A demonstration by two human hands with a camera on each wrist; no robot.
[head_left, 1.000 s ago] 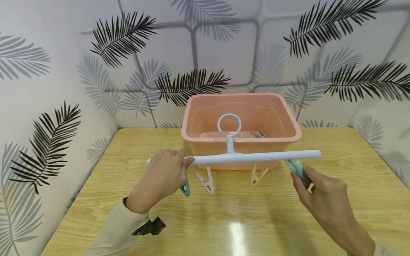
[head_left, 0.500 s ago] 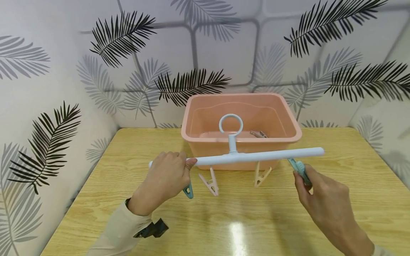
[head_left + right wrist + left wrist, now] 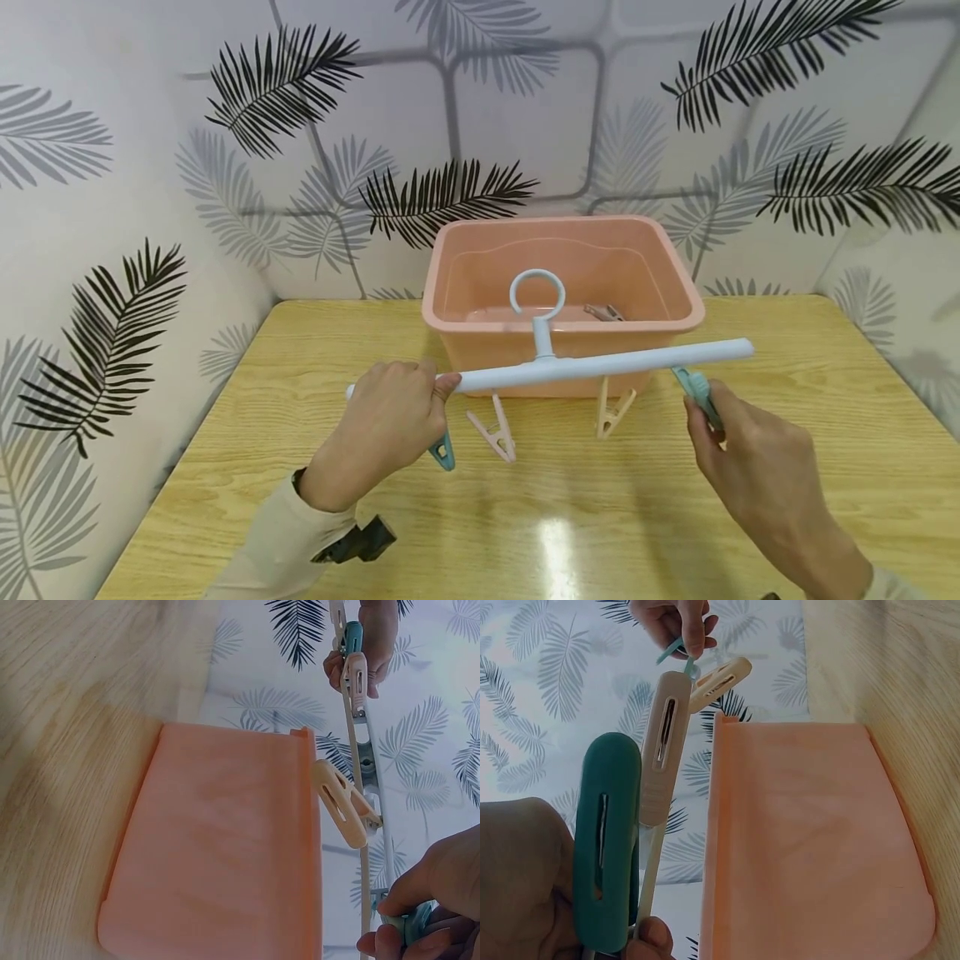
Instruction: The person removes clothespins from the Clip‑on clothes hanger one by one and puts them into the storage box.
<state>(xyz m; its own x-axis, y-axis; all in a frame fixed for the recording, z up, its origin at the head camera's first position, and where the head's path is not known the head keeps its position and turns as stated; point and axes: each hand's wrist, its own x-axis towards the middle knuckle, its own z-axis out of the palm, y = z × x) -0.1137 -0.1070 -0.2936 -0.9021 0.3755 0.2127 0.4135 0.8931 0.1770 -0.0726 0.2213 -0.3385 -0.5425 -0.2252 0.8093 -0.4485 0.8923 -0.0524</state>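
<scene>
A pale blue clip hanger [image 3: 570, 368] is held level in front of the tub, its round hook standing up. My left hand [image 3: 393, 419] grips the left part of its bar, next to a dark teal clip [image 3: 606, 840]. A pink clip [image 3: 495, 432] and a cream clip [image 3: 611, 414] hang from the bar between my hands; the cream one slants in the right wrist view. With thumb and fingers, my right hand [image 3: 768, 471] pinches a light teal clip [image 3: 699, 392] at the bar's underside near the right end. Part of that clip is hidden by the fingers.
Behind the hanger a peach plastic tub [image 3: 465, 327] stands on the wood-grain table [image 3: 330, 342] near the patterned wall. A greyish clip [image 3: 604, 313] lies inside the tub. Walls rise at the back and left.
The hanger bar has tilted slightly, its right end rising and its left end dropping. The pink and cream clips have shifted a little right. My right hand keeps hold of the light teal clip.
</scene>
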